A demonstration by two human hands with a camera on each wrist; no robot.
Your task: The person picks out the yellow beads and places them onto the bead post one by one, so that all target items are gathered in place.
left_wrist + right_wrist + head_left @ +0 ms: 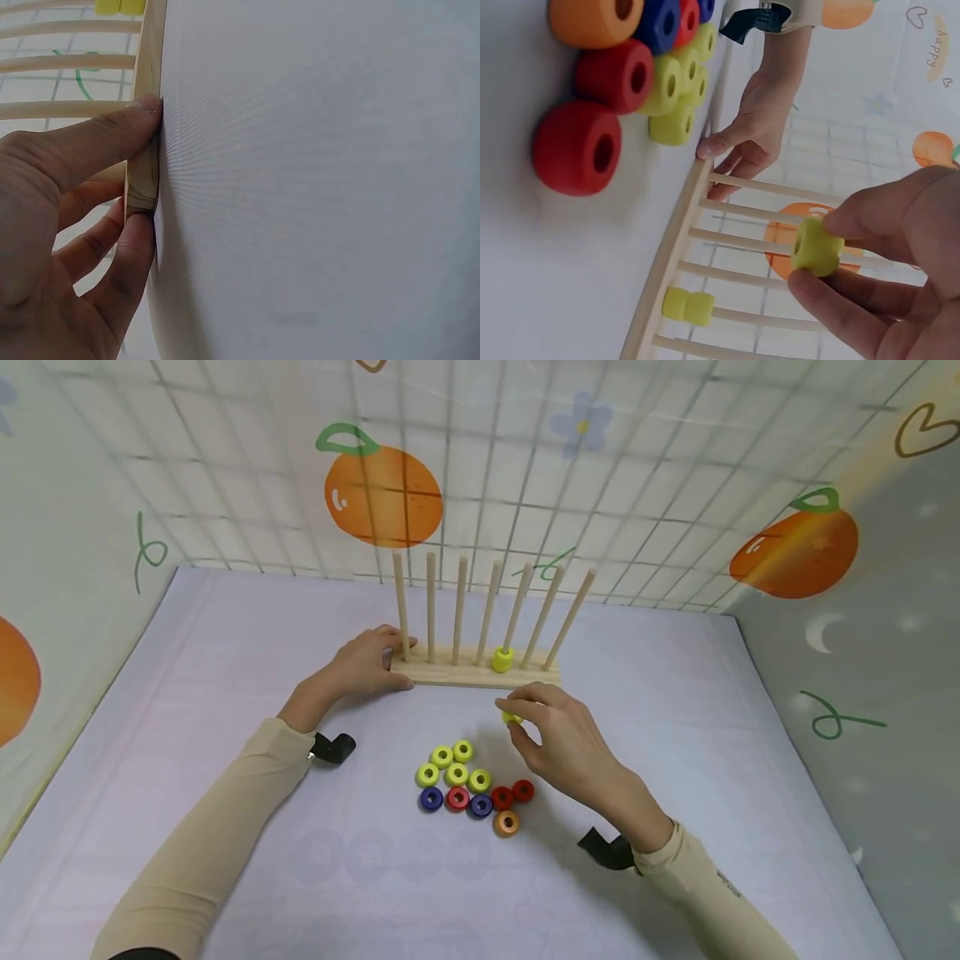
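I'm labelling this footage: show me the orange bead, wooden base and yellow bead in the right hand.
Orange bead [589, 20], right wrist view: side wall.
Wooden base [444, 674], head view: bare top surface.
Held yellow bead [820, 250], right wrist view: side wall.

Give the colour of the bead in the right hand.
The bead is yellow, clearest in the right wrist view.

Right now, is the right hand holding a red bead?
No, the right hand pinches a yellow bead.
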